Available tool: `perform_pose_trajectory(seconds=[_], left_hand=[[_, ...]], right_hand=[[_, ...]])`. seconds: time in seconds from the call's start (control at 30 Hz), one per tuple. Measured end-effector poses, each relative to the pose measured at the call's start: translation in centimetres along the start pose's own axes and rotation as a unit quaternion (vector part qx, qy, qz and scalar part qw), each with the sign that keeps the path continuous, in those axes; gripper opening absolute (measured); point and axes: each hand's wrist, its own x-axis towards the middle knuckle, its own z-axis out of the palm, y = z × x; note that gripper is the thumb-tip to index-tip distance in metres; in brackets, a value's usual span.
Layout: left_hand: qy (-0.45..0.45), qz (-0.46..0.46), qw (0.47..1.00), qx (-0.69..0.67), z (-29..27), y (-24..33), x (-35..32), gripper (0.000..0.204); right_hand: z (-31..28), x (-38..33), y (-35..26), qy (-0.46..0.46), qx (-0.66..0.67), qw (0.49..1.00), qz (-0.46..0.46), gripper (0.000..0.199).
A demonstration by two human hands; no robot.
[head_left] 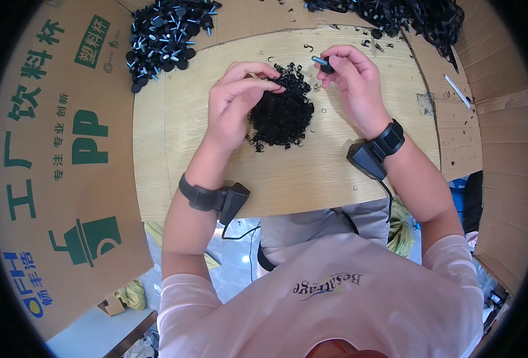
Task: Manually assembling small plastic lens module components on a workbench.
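Observation:
A heap of small black C-shaped clips (282, 116) lies in the middle of the wooden table. My left hand (234, 98) reaches to the upper left of this heap. Its thumb and fingertips come together among the clips, and what they pinch is too small to make out. Just right of the heap, my right hand (356, 80) grips a screw with a round black head (327, 67) between thumb and fingers. The screw's bluish metal shank points to the upper left.
More black-headed screws (162, 39) are piled at the far left. Black parts (419, 21) lie heaped at the far right. Stray clips dot the wooden tabletop (198, 173). Cardboard walls (67, 197) stand at both sides. A white stick (457, 91) lies at the right. Each wrist wears a strapped black device.

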Motion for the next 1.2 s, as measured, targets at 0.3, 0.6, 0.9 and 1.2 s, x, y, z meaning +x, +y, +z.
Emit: perform_pose_trajectory(seconds=[0.3,0.6,0.9,1.2], left_hand=[[0.031,-0.035,0.997,0.056,1.3,-0.5,-0.2,0.024],[-0.042,0.046,0.959,0.276,0.6,1.0,0.0,0.013],[-0.097,0.043,0.958,0.266,0.0,0.8,0.0,0.028],[0.283,-0.149,0.934,-0.157,-4.1,1.7,1.9,0.040]], right_hand=[[0.1,-0.1,-0.3,-0.003,-0.025,1.000,0.006,0.015],[1.3,-1.5,-0.2,-0.150,-0.097,0.984,-0.019,0.020],[2.0,-1.9,-0.4,-0.213,-0.121,0.969,-0.031,0.027],[0.9,-1.1,-0.9,-0.131,-0.137,0.980,-0.059,0.023]])
